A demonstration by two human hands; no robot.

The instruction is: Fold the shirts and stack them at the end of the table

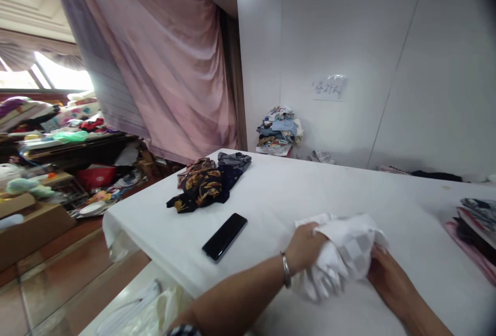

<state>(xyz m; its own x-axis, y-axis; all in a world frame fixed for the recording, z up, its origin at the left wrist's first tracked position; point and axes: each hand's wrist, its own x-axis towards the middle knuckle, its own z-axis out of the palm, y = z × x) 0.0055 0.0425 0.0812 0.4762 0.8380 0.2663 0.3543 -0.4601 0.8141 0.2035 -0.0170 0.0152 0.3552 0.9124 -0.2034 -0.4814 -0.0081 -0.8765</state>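
Observation:
My left hand [304, 247], with a silver bracelet at the wrist, grips a bunched white cloth [344, 253] with a faint checked weave, low on the white table [279, 196]. My right hand [383, 273] holds the same cloth from its right side, partly hidden beneath it. A black phone [225, 235] lies flat on the table to the left of my left hand.
Dark patterned garments [207, 182] lie in a heap at the table's far left. Folded clothes [478, 227] are stacked at the right edge. A clothes pile [279, 130] sits by the wall, under a paper sign [328, 88]. Clutter and boxes [34, 217] fill the floor on the left.

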